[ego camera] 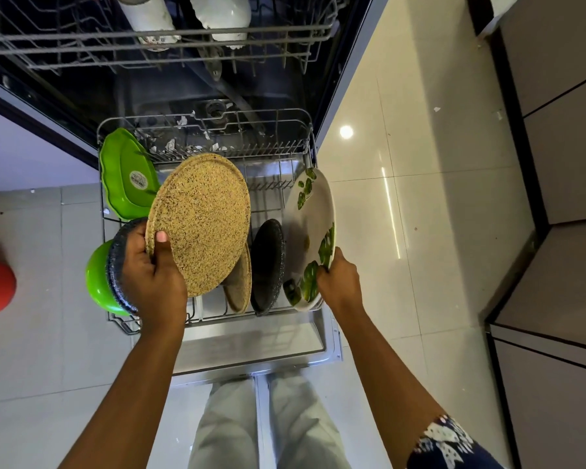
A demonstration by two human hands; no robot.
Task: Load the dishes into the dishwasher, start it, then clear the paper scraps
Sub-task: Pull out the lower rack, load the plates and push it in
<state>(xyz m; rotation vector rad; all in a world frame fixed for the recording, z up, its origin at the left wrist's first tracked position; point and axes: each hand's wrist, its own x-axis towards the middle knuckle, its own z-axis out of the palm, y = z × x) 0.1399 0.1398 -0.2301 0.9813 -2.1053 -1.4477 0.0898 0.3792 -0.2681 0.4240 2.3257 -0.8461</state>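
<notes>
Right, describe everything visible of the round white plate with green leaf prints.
The round white plate with green leaf prints looks like glossy glazed ceramic, leaves clustered at its far and near rims. It stands on edge, tilted, at the right of the grey wire lower rack, next to an upright black speckled plate. The right hand holds its near rim in a pinching grip. Whether its lower edge rests in the rack is unclear.

head cam | steep downward view | close over lower rack (305,130) | single view
</notes>
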